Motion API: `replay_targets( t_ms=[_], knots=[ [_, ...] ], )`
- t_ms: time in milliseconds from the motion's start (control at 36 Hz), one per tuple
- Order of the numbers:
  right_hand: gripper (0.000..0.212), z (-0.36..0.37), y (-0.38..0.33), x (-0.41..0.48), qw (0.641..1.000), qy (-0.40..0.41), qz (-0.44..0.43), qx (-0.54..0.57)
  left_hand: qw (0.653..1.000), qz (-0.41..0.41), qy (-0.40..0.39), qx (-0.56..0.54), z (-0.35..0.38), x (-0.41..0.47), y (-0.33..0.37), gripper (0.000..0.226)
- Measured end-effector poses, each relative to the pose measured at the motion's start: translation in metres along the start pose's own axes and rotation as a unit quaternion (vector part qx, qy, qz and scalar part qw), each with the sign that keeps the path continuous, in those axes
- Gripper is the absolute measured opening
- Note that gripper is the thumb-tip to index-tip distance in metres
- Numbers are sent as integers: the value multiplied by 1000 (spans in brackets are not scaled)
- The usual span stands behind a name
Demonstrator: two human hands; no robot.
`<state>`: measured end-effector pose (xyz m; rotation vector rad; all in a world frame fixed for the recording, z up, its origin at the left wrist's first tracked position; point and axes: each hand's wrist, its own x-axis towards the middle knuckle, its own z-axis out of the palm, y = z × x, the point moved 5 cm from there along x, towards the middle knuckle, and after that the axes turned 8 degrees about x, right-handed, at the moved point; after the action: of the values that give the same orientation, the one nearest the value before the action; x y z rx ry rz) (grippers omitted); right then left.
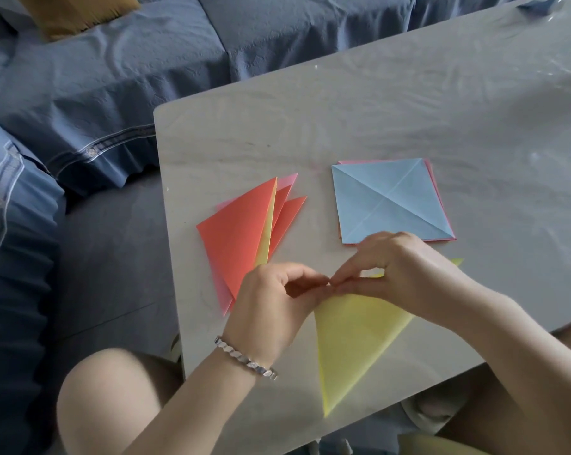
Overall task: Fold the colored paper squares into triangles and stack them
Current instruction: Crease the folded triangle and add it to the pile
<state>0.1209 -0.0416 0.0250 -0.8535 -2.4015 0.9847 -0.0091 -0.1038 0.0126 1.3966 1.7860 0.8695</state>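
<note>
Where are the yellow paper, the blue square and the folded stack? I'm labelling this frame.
yellow paper (353, 336), head view, middle of its flat face.
blue square (389, 198), head view, where its creases cross.
folded stack (238, 234), head view, top orange triangle.

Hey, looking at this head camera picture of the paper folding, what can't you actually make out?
- Head view: the top corner of the yellow folded paper triangle is hidden under both hands.
- Squares beneath the light blue creased paper square: only pink and orange edges show, so the count is unclear.
- Fanned stack of orange and pink folded triangles: overlap hides how many.
- Right hand covers the blue square's near edge.
</note>
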Motion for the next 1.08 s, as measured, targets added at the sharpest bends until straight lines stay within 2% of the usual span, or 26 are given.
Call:
replay_targets(
  t_ms=[83, 167, 250, 361, 444, 556, 694, 833, 944, 1028, 1083],
  knots=[
    [22, 2, -2, 6, 990, 65, -72, -104, 997, -27, 65, -38, -7, 3, -12, 30],
    [32, 10, 3, 5, 983, 112, -67, -128, 985, -70, 148, -53, -17, 7, -34, 23],
    [41, 35, 11, -3, 989, 53, -44, -131, 977, -110, 179, -26, -21, 11, -60, 21],
    [44, 78, 24, -23, 984, -47, -13, -173, 970, -106, 202, 80, -22, 13, -76, 11],
    [44, 93, 29, -36, 981, -51, 25, -186, 965, -107, 208, 122, -22, 14, -84, 9],
    [71, 100, 38, -40, 974, -31, 56, -218, 962, -122, 203, 134, -18, 15, -93, 10],
    [47, 92, 50, -18, 959, 22, 84, -271, 962, -134, 199, 128, -16, 15, -102, 8],
    [31, 84, 64, 13, 961, 43, 99, -253, 964, -131, 196, 126, -16, 15, -104, 7],
    [32, 80, 72, 30, 966, 30, 133, -221, 963, -137, 195, 124, -16, 16, -106, 5],
    [41, 80, 80, 42, 957, -20, 142, -251, 964, -137, 194, 118, -16, 16, -107, 4],
    [40, 77, 81, 49, 954, -19, 154, -255, 964, -138, 194, 117, -16, 16, -107, 2]
  ],
)
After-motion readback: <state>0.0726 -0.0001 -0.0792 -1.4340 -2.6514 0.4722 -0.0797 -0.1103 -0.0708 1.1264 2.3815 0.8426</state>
